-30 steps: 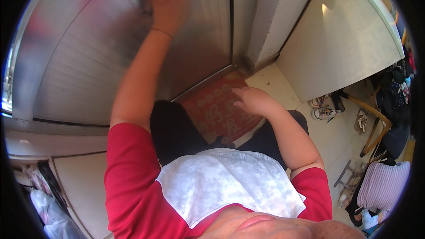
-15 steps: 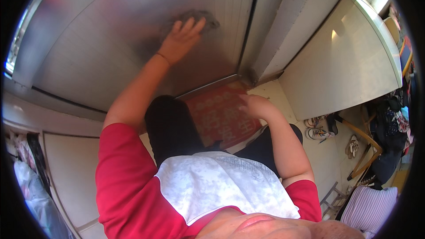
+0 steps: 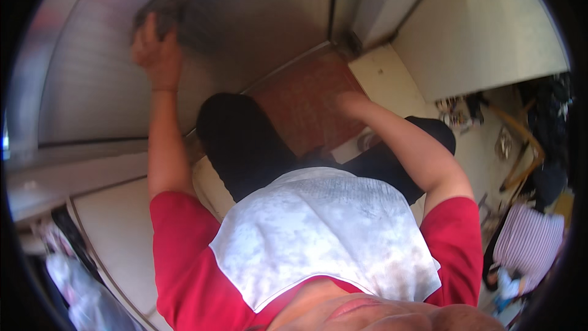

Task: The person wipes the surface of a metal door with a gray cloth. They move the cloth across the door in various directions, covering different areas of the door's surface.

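Observation:
My left hand [image 3: 158, 58] is raised high at the left, pressing a dark grey cloth [image 3: 166, 5] against a shiny metal door [image 3: 263, 21]. The fingers lie over the cloth, which bunches out above them. A dim reflection shows in the panel beside the hand. My right hand [image 3: 350, 105] hangs low in front of me, above a red doormat [image 3: 294, 110]. It is smeared by motion, so its fingers cannot be made out.
My knees in black trousers are spread at the foot of the door. A pale panel [image 3: 484, 30] stands at the right, with shoes [image 3: 456, 113] and a wooden frame [image 3: 517, 125] below it. A striped cushion-like thing [image 3: 530, 239] lies lower right; plastic bags [image 3: 92, 294] are lower left.
My left hand has slid leftward across the door with the cloth. My right hand stays low over the mat, now more blurred. The whole view has shifted.

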A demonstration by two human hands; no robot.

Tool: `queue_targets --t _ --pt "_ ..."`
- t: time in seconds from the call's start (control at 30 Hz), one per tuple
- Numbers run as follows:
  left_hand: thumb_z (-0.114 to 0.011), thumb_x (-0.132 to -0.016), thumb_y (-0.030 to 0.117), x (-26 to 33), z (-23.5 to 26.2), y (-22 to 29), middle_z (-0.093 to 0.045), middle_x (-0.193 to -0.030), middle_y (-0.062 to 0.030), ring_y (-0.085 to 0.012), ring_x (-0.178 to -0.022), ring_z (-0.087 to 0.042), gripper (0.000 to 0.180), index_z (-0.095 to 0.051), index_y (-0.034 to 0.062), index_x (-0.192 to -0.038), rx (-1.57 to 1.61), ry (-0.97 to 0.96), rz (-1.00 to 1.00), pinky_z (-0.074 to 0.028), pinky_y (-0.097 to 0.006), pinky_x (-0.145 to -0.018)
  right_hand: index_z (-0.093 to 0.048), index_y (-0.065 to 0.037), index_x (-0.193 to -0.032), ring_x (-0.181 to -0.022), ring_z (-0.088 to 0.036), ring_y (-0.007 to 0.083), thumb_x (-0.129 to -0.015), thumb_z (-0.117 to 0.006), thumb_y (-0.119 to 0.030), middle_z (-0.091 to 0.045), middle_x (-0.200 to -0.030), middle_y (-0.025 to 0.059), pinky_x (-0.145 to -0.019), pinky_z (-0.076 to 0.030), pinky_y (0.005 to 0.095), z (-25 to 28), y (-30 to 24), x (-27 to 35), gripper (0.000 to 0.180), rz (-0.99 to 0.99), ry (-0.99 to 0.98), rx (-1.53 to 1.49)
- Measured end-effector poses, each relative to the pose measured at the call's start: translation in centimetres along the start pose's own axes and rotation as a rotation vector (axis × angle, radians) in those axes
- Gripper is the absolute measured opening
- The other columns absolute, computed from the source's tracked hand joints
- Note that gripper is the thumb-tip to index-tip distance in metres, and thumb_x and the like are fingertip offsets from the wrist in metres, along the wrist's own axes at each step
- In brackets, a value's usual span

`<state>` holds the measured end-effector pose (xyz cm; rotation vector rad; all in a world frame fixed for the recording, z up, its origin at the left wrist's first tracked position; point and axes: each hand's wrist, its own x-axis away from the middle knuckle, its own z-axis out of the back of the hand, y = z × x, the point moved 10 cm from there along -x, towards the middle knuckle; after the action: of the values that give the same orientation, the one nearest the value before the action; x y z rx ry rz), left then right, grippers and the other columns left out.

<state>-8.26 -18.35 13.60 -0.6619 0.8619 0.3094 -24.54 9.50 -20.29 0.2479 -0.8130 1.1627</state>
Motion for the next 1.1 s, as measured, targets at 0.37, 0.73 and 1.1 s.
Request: queue_targets --t 0.37,0.73,1.1 --pt "-0.060 -0.084 0.006 3.3 -0.7 0.5 -0.048 -0.130 -0.0267 -0.0426 -0.117 -0.049 0.041 -0.061 0.0047 -0.125 -0.228 0.035 0.194 -0.041 -0.047 -0.099 -0.060 -0.011 -0.123 -0.090 -0.065 0.0230 -0.084 -0.060 -0.031 -0.066 -0.110 0.0122 -0.077 -0.053 0.0389 -24.3 -9.5 -1.5 0.044 0.175 -0.791 -0.520" --pt "-0.054 -0.089 0.001 5.7 -1.0 0.0 -0.016 -0.140 -0.0300 -0.0433 -0.109 -0.048 0.044 -0.046 -0.0074 -0.132 -0.442 0.180 0.246 -0.050 -0.047 -0.088 -0.059 -0.014 -0.126 -0.099 -0.063 0.0216 -0.083 -0.064 -0.031 -0.064 -0.118 0.0066 -0.084 -0.051 0.0385 -33.6 -7.7 -7.1 0.047 0.293 -0.892 -0.420" --pt "-0.063 -0.082 0.011 5.2 -0.4 1.2 -0.032 -0.138 -0.0296 -0.0450 -0.123 -0.038 0.051 -0.054 0.0074 -0.132 -0.343 0.012 0.302 -0.040 -0.051 -0.098 -0.060 -0.014 -0.125 -0.106 -0.058 0.0203 -0.086 -0.062 -0.037 -0.062 -0.120 0.0046 -0.089 -0.046 0.0410 -41.9 7.4 5.5 0.046 0.232 -1.403 -0.131"
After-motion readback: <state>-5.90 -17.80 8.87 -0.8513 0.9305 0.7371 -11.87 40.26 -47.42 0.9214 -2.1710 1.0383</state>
